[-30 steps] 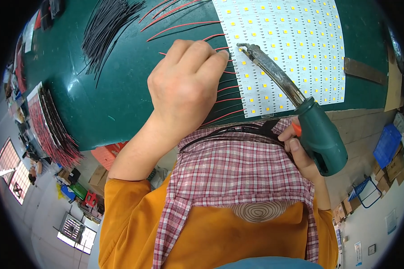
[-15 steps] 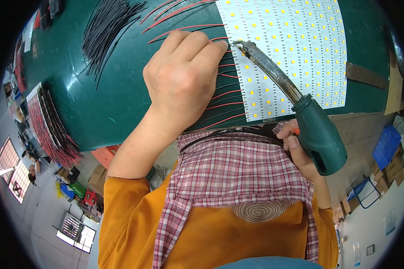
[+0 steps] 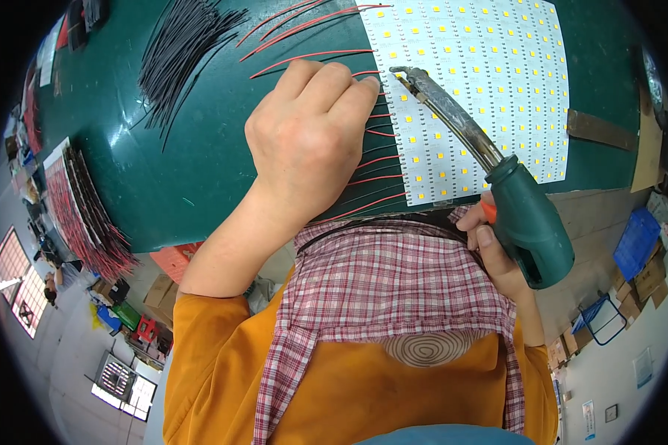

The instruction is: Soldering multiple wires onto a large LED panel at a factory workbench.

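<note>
A white LED board (image 3: 490, 81) with rows of yellow chips lies on the green table. Thin red and black wires (image 3: 382, 159) run leftward from solder points along its left edge. My left hand (image 3: 304, 137) is closed in a pinch at that edge, on a thin wire mostly hidden by the fingers. Wrapped round the dark green handle of a soldering iron (image 3: 531, 222) is my right hand (image 3: 490, 241), by an orange trigger. The iron's bent metal shaft slants up and left, its tip over the board's left edge, close by my left fingertips; contact cannot be made out.
A bundle of black wires (image 3: 182, 59) lies beyond my left hand, with loose red wires (image 3: 289, 30) to its right. Finished-looking strips with red and black wires (image 3: 85, 208) hang over the table's left edge. A brown strip (image 3: 601, 130) lies right of the board.
Board, wires and my left hand sit slightly lower in the picture, the hand also a little to the right. The iron's tip stays nearly in place. Both grips are the same.
</note>
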A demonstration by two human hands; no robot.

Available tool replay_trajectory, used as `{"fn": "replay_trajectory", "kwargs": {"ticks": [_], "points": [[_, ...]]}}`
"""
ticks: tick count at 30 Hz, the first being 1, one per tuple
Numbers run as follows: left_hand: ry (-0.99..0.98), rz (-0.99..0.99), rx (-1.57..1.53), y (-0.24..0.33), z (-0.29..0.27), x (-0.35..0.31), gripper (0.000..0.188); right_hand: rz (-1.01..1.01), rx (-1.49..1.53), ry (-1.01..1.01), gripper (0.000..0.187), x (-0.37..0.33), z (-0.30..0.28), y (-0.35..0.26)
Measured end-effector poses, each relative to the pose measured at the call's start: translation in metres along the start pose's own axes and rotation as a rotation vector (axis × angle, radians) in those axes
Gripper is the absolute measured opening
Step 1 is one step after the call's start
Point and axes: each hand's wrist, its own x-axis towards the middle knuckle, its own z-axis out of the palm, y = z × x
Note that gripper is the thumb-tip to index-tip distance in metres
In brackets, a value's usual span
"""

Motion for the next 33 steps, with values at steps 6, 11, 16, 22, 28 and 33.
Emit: {"fn": "replay_trajectory", "kwargs": {"ticks": [6, 11, 16, 22, 28, 33], "points": [[-0.093, -0.04, -0.022, -0.001, -0.007, 0.004, 0.014, -0.157, -0.127, -0.093, 0.043, 0.005, -0.003, 0.004], [-0.028, -0.114, -0.166, -0.011, -0.008, 0.014, 0.014, -0.106, -0.133, -0.078, 0.035, 0.008, 0.001, -0.001], [-0.051, -0.113, -0.096, -0.007, -0.005, 0.013, 0.017, 0.048, -0.139, -0.03, 0.005, 0.011, 0.004, -0.01], [0.004, -0.018, 0.028, -0.008, 0.0, 0.009, 0.013, 0.049, -0.17, -0.022, 0.005, 0.009, 0.006, -0.01], [0.006, 0.005, 0.051, -0.006, 0.002, 0.011, 0.013, 0.043, -0.225, -0.033, 0.006, 0.008, 0.003, -0.011], [0.007, 0.006, 0.05, -0.007, 0.002, 0.011, 0.012, -0.141, -0.092, -0.085, 0.035, 0.008, -0.002, -0.008]]}}
